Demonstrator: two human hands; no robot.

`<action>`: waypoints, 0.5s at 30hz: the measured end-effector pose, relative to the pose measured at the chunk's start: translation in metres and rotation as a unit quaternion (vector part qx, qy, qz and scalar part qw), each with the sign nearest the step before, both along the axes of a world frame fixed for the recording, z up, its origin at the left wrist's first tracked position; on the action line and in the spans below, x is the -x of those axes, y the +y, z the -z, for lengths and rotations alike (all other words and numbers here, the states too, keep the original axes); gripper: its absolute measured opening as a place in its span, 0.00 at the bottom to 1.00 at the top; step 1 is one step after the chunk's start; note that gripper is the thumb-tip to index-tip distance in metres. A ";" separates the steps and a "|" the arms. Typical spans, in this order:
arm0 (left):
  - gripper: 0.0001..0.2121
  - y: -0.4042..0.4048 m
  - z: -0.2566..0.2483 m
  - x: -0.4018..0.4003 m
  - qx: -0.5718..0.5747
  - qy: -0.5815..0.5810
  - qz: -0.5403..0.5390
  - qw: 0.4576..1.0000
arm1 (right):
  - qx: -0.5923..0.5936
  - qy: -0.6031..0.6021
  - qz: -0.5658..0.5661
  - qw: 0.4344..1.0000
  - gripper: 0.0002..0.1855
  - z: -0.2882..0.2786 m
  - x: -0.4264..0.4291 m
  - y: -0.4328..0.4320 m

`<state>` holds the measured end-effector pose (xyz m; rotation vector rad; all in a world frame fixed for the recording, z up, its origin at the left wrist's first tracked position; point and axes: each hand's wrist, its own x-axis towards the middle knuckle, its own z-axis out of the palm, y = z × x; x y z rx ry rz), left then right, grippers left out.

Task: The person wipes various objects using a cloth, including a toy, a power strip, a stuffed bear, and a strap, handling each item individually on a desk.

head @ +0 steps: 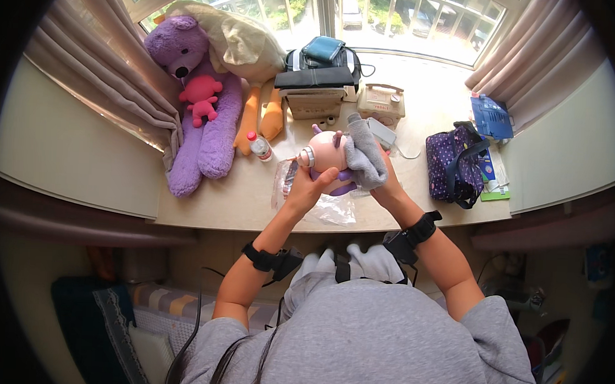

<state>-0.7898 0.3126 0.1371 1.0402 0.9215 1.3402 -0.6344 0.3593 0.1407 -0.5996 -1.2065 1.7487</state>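
Note:
Above the front part of the pale wooden windowsill desk, my left hand (307,188) grips a round pink toy figure (326,146) from below, thumb across its front. The toy has two horn-like stalks on top, a silvery ringed snout and purple feet. A grey cloth (367,151) is held by my right hand (388,181) against the toy's right side. That cloth hides most of my right fingers and part of the toy. Beneath the hands lies a crumpled clear plastic bag (335,209).
A small bottle with a red cap (260,146) stands left of the toy. Behind are a beige box (381,103), a white device (381,132) and a black case (315,78). A purple teddy bear (220,121) sits left; a dotted fabric bag (454,165) stands right.

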 end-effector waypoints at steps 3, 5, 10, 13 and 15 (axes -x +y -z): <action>0.26 -0.009 -0.003 0.009 0.013 -0.009 0.031 0.999 | 0.180 0.169 -0.039 0.968 0.21 0.010 -0.001 0.000; 0.27 -0.011 -0.002 0.015 -0.029 -0.059 0.047 0.997 | 0.259 0.240 -0.101 0.930 0.22 0.014 -0.013 -0.008; 0.26 -0.016 -0.004 0.010 -0.040 0.052 0.040 0.997 | 0.312 0.340 -0.226 0.858 0.26 -0.019 0.004 -0.044; 0.27 -0.002 0.013 0.014 -0.077 0.195 0.044 0.977 | 0.255 0.286 -0.173 0.907 0.25 0.005 0.007 -0.032; 0.30 0.003 0.009 0.022 -0.073 0.243 0.062 0.965 | 0.252 0.282 -0.149 0.914 0.24 0.008 0.001 -0.027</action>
